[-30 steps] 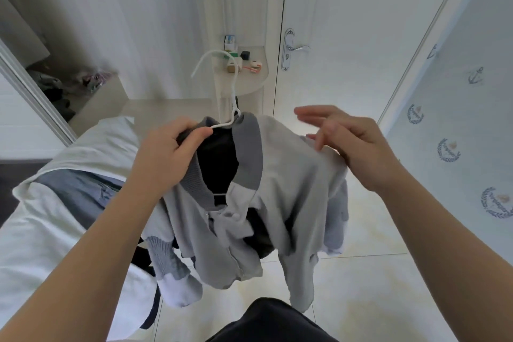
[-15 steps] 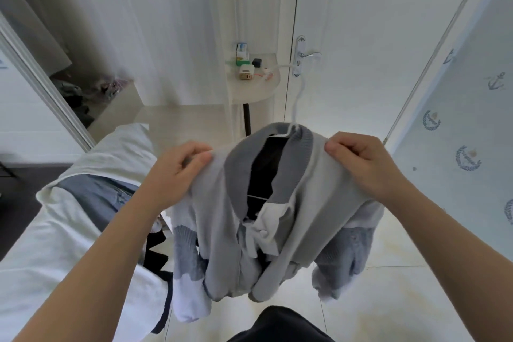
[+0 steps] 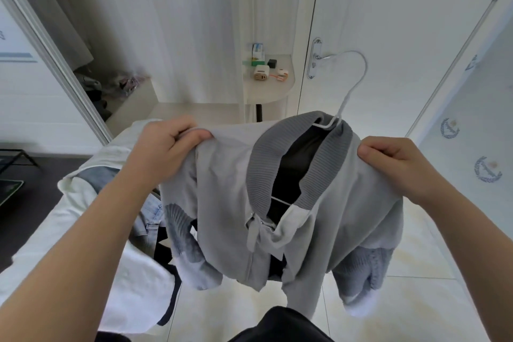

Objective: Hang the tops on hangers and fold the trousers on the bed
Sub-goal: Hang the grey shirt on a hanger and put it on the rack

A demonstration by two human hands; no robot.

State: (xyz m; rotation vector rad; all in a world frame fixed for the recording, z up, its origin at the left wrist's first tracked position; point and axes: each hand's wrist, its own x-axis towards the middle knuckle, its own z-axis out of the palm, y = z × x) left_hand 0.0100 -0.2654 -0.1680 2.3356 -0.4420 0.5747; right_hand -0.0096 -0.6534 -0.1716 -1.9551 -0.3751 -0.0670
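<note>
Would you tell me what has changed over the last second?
The right hand, open above the jacket before, now pinches one shoulder; the left hand slid from the collar out to the other shoulder. The hanger hook swung from left to right. The jeans stay on the bed.

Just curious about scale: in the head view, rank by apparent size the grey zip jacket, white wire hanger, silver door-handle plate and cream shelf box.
1. Grey zip jacket.
2. White wire hanger, partly hidden.
3. Silver door-handle plate.
4. Cream shelf box.
The last two are farther off; true sizes unsure.
</note>
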